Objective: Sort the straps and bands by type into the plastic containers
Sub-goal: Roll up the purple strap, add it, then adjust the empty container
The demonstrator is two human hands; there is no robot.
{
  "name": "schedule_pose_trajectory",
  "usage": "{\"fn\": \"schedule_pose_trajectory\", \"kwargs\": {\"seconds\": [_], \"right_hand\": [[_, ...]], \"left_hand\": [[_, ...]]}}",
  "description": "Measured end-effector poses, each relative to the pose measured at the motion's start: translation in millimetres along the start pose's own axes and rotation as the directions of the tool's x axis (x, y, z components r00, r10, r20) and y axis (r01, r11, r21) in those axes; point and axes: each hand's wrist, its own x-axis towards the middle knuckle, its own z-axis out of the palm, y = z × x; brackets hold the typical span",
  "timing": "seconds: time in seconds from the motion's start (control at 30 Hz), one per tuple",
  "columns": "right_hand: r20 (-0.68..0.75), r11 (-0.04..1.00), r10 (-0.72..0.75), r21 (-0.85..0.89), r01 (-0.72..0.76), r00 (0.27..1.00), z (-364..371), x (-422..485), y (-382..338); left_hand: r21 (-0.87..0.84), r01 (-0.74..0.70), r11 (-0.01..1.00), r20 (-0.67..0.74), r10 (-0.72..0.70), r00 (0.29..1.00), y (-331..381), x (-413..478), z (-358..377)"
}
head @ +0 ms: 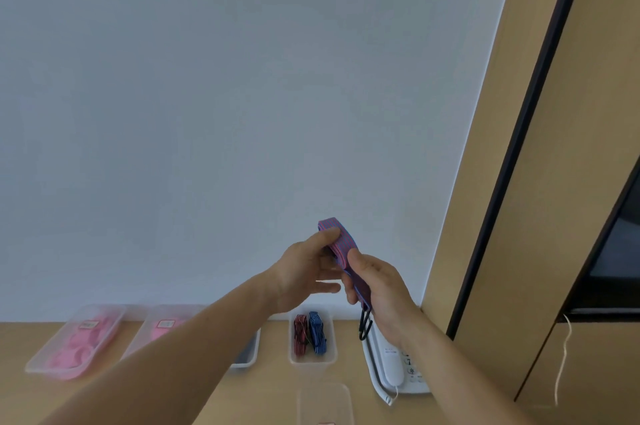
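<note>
Left hand (304,272), right hand (381,289) grip folded strap (337,241) | container (294,359), telephone (394,367) below

Soft, even daylight; faint shadows; wide-angle bowing at edges; slightly blurred pink containers (74,341) lower left

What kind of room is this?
Probably an office or workroom: a white desk phone sits on a wooden desk beside tall wooden cabinets, and a clear plastic container holds striped straps. The left hand and right hand hold a purple strap.
</note>
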Motion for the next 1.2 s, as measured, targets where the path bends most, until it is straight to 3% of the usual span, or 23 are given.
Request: {"fn": "schedule_pose_trajectory", "kwargs": {"seconds": [0.23, 0.5, 0.73, 0.9, 1.03, 1.2], "right_hand": [[-0.015, 0.999, 0.047, -0.006, -0.047, 0.999, -1.4, -0.8, 3.5], [0.055, 0.917, 0.177, -0.372, -0.144, 0.983, -2.3, -2.9, 2.2], [0.001, 0.941, 0.200, -0.280, -0.192, 0.980, -4.5, 3.1, 4.0], [0.003, 0.956, 0.243, -0.170, -0.239, 0.970, -2.0, 8.3, -0.7], [0.108, 0.925, 0.370, 0.055, -0.377, 0.923, -1.0, 11.3, -1.9], [0.273, 0.894, 0.365, 0.165, -0.417, 0.890, -7.7, 11.5, 1.8]], "left_hand": [[0.022, -0.121, 0.992, -0.106, 0.123, 0.987, 3.7, 1.0, 2.1], [0.108, -0.239, 0.965, -0.257, 0.260, 0.931, 1.3, 1.0, -2.6], [0.401, -0.268, 0.876, -0.248, 0.385, 0.889, -3.9, 3.3, -14.5], [0.689, -0.303, 0.659, -0.115, 0.511, 0.852, -9.1, -0.7, -15.8], [0.794, -0.391, 0.466, 0.069, 0.569, 0.819, -15.4, -2.9, -20.3], [0.856, -0.446, 0.260, 0.226, 0.588, 0.776, -19.4, -4.4, -26.4]]}}
